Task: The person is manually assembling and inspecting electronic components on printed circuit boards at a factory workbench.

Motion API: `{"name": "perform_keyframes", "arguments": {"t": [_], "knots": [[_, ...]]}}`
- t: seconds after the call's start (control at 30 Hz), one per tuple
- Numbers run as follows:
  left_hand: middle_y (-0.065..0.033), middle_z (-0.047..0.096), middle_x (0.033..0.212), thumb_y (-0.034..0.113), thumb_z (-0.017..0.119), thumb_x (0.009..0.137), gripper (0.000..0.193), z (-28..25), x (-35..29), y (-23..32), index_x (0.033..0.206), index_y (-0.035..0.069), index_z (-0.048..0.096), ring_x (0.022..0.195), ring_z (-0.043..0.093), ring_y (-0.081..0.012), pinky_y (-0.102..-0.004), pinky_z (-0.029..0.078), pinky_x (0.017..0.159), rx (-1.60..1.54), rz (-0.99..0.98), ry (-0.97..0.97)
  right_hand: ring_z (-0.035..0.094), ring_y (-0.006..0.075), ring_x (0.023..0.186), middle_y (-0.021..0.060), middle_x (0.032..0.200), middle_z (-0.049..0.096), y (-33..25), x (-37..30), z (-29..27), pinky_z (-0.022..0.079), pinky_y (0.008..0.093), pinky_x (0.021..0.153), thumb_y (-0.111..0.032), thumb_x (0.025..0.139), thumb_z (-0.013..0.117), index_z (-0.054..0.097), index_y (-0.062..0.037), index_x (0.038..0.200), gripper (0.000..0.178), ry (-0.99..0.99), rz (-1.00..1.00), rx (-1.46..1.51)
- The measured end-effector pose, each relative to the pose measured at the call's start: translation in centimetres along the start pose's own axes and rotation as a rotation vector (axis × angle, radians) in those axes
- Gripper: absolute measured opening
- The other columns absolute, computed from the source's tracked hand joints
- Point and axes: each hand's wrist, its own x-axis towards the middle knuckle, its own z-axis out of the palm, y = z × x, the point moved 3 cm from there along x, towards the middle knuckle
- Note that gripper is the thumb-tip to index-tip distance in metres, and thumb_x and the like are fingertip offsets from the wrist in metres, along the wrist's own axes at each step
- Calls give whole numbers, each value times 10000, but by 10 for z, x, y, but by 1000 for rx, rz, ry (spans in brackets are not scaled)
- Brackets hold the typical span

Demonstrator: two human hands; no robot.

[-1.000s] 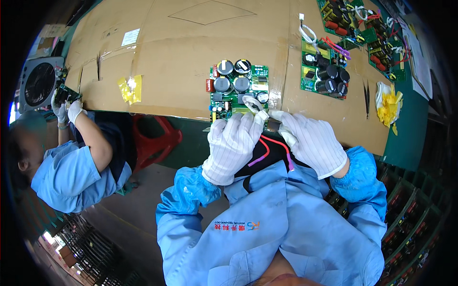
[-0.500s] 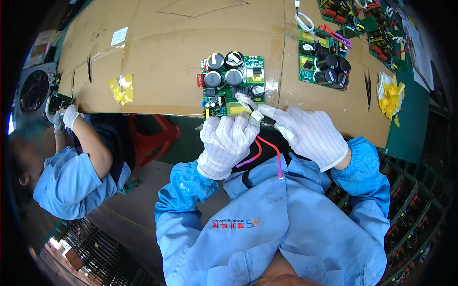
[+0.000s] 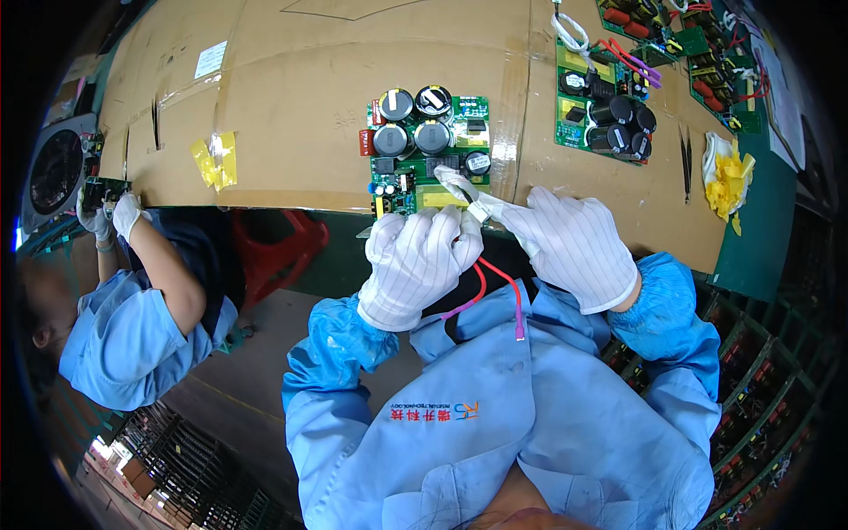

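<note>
A green circuit board (image 3: 429, 150) with several large black capacitors lies on the cardboard at the table's front edge. A white cable (image 3: 454, 183) curves from its middle toward me and ends in a small white connector (image 3: 478, 212). My left hand (image 3: 415, 265), in a striped white glove, is closed at the board's near edge beside the connector; what its fingers hold is hidden. My right hand (image 3: 574, 252), gloved alike, reaches in from the right, its fingertips pinched on the white cable at the connector. Red wires (image 3: 503, 276) with purple ends hang below my left hand.
Another circuit board (image 3: 605, 115) lies to the right, with more boards (image 3: 711, 66) at the far right. Tweezers (image 3: 685, 163) and a pile of yellow tape pieces (image 3: 730, 177) lie nearby. Yellow tape (image 3: 215, 162) sticks to the cardboard. At left, a co-worker (image 3: 146, 318) handles a board.
My right hand has shifted slightly left and away from me, its fingers now more gathered at the connector. My left hand stays nearly in place. The whole view has shifted slightly.
</note>
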Motion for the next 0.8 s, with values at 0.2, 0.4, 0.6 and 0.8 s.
{"name": "perform_keyframes", "arguments": {"t": [0.2,0.4,0.6,0.8], "knots": [[-6,612,951,193,739,760,212,0,-2,-2,950,168,648,757,577,-147,-356,403,638,9,16,13,524,153,568,2,735,477,4,1,5,384,336,498,-175,841,650,611,-307,1434,608,131,-81,-60],[12,618,965,199,749,810,245,2,-2,-2,1022,207,625,760,585,-142,-359,399,655,22,61,25,547,205,586,47,699,454,0,17,-41,374,360,496,-147,786,667,726,-260,1244,475,244,28,-20],[11,644,1021,217,730,843,322,5,-10,-2,1138,203,603,897,651,-147,-366,392,712,10,60,57,510,195,589,5,696,441,6,-4,-56,366,351,487,-184,877,640,603,-284,1446,579,228,-14,9],[32,627,994,192,768,828,382,5,-11,-3,1184,218,631,913,652,-138,-368,418,756,-7,88,50,609,295,618,79,776,614,14,-2,-24,446,432,537,-239,967,587,539,-291,1479,517,-92,5,200]]}}
